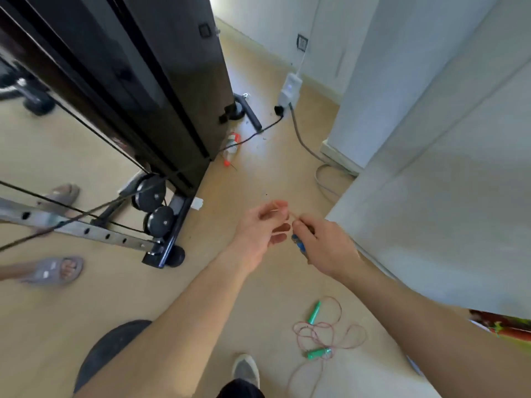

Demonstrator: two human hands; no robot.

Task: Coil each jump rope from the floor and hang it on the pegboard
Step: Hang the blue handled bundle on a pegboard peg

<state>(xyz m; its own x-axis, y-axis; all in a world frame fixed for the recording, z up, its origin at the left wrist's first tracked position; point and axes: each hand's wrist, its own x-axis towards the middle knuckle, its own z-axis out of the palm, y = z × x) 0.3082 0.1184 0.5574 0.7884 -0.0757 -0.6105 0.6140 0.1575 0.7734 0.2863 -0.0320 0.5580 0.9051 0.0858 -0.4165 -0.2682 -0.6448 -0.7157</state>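
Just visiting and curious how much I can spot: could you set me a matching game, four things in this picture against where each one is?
Things:
1. green-handled jump rope
2. blue handle
3. thin cord
4. white power strip

Places:
A. on the floor by the far wall
B. pinched in the left hand
C. lying loose on the floor near the grey shoe
D. gripped in the right hand

Pairs: 1-C, 2-D, 3-B, 4-A.
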